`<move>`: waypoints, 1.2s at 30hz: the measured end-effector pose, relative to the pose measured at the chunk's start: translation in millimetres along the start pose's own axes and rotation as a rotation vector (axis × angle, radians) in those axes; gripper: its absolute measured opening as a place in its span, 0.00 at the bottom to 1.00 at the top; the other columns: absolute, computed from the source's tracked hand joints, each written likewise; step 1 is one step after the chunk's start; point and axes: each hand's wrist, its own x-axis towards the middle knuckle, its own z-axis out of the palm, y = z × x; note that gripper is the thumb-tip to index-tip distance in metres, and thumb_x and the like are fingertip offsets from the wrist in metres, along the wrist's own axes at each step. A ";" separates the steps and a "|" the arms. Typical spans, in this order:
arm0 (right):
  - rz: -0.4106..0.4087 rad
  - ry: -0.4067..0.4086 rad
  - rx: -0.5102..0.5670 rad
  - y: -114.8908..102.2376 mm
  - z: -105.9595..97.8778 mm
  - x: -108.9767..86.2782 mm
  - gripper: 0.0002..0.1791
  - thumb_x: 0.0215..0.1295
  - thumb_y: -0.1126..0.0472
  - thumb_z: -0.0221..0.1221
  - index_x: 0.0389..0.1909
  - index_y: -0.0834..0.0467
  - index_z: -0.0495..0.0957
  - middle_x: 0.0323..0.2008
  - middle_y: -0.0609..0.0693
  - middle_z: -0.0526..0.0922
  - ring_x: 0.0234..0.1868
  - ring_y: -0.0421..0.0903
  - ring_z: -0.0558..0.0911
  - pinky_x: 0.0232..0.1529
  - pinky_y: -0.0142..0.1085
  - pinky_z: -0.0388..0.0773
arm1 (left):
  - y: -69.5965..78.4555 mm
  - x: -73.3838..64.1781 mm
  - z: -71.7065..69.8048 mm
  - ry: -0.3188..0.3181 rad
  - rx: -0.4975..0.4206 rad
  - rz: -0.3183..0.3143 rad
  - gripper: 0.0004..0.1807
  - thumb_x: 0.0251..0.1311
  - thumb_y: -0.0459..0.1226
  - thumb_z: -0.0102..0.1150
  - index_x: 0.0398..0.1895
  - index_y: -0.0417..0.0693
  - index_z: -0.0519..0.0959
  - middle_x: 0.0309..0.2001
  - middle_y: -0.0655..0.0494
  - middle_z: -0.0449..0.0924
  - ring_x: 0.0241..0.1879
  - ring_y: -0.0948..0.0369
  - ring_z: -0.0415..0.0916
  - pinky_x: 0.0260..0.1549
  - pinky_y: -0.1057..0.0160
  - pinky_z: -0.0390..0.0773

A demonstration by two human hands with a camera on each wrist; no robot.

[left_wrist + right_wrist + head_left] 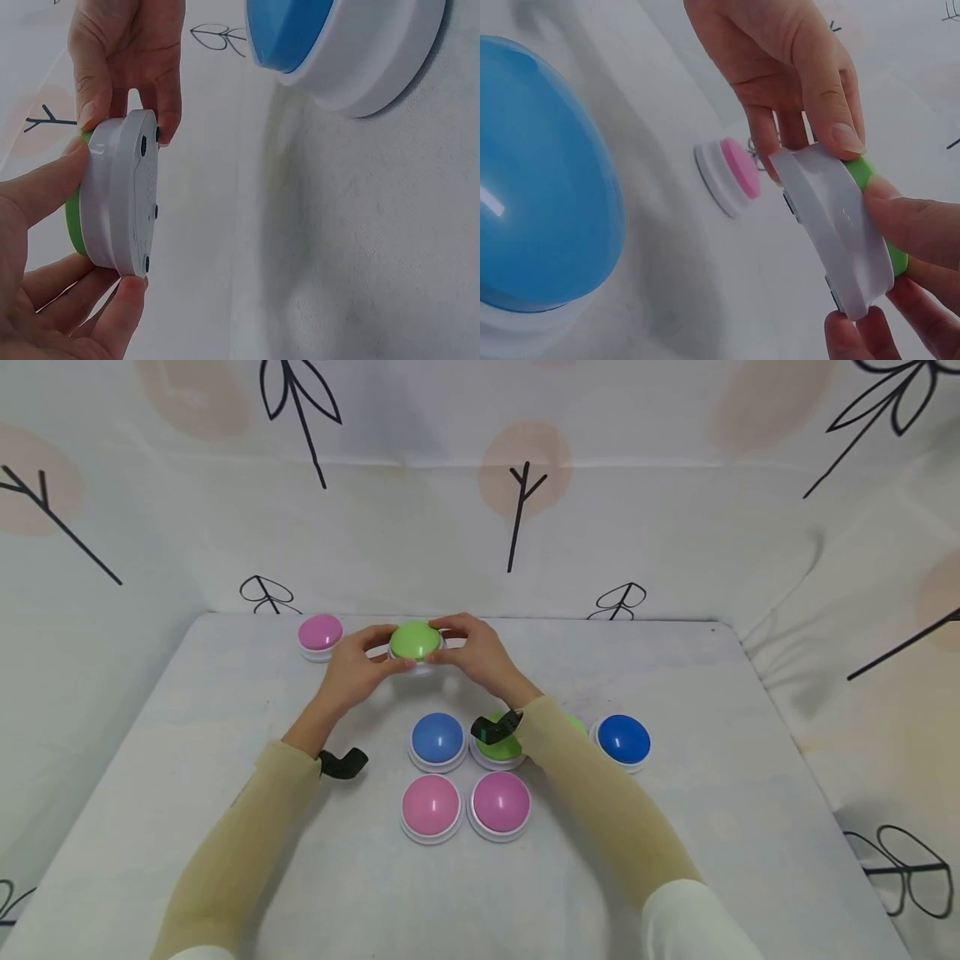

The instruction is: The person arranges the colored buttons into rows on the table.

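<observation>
Both hands hold a green push button (416,641) with a white base, raised near the back of the table. My left hand (356,670) grips its left side, thumb at the front edge. On the opposite side my right hand (483,656) pinches the rim between thumb and fingers. Small dark feet show on the underside of the base (142,195) in the left wrist view. The right wrist view has the button (840,221) tilted, its green dome facing right. Just left of my left hand stands a magenta button (320,632).
Below the hands on the white table (225,735) stand a light blue button (437,737), a pink one (431,805) and a purple-pink one (501,802). My right wrist and sleeve partly cover two green buttons (501,748). A dark blue button (624,739) stands farther right.
</observation>
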 end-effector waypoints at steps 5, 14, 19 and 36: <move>-0.029 0.000 0.006 0.7 -5.5 -7.3 0.29 0.57 0.59 0.72 0.61 0.53 0.79 0.60 0.48 0.76 0.60 0.46 0.76 0.59 0.43 0.74 | 3.9 -3.8 4.0 -0.006 -0.005 0.013 0.37 0.55 0.45 0.74 0.67 0.43 0.72 0.65 0.48 0.73 0.65 0.53 0.69 0.59 0.55 0.75; -0.068 0.001 0.060 7.2 -17.5 -27.9 0.28 0.57 0.60 0.72 0.60 0.55 0.79 0.57 0.47 0.77 0.59 0.46 0.76 0.58 0.37 0.76 | 11.5 -11.8 14.0 -0.042 -0.006 0.055 0.36 0.56 0.44 0.74 0.67 0.44 0.72 0.64 0.49 0.74 0.65 0.54 0.69 0.58 0.56 0.76; -0.065 0.004 0.120 11.1 -26.2 -41.7 0.28 0.56 0.62 0.73 0.60 0.56 0.79 0.57 0.47 0.77 0.59 0.47 0.76 0.55 0.37 0.78 | 17.0 -16.3 20.5 -0.077 -0.027 0.075 0.35 0.56 0.44 0.73 0.66 0.45 0.73 0.64 0.50 0.74 0.64 0.55 0.70 0.56 0.57 0.77; 0.004 0.013 0.121 22.5 -40.8 -96.7 0.28 0.59 0.60 0.71 0.61 0.54 0.78 0.58 0.48 0.75 0.60 0.47 0.74 0.58 0.39 0.77 | 28.3 -39.1 47.3 -0.183 -0.084 0.109 0.30 0.56 0.39 0.73 0.62 0.44 0.76 0.59 0.51 0.78 0.60 0.55 0.73 0.54 0.57 0.79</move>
